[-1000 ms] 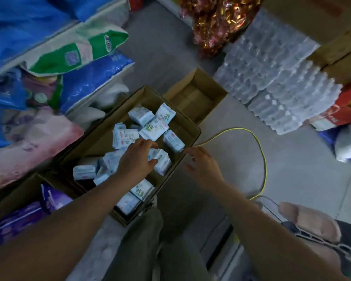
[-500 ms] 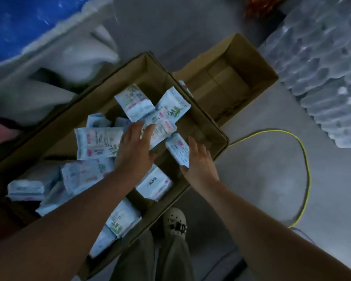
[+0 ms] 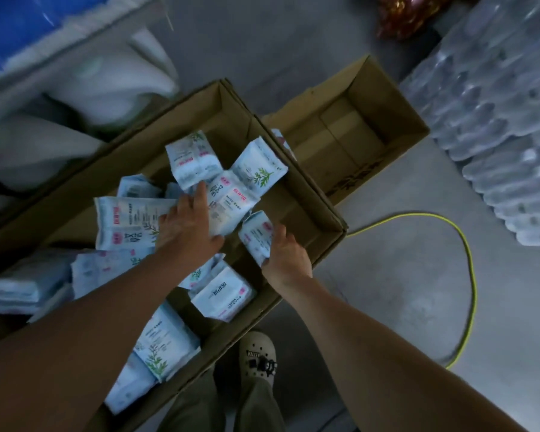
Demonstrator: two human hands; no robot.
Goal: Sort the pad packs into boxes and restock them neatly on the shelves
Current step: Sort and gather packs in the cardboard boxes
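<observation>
Pressed the left hand [image 3: 189, 227], fingers straight and spread, flat onto the loose pad packs [image 3: 228, 198] heaped in the long cardboard box [image 3: 309, 194]. Pinched one small pack [image 3: 256, 236] with the right hand [image 3: 286, 255], just right of the left hand, near the box's right wall. Lay further packs under and behind the left forearm. Stood a second box [image 3: 387, 98] beyond the right hand. Compared with half a second before, kept both hands almost in place, right hand closer round its pack.

The right hand [image 3: 286, 255] has closed its grip round a pad pack [image 3: 256, 236].
</observation>
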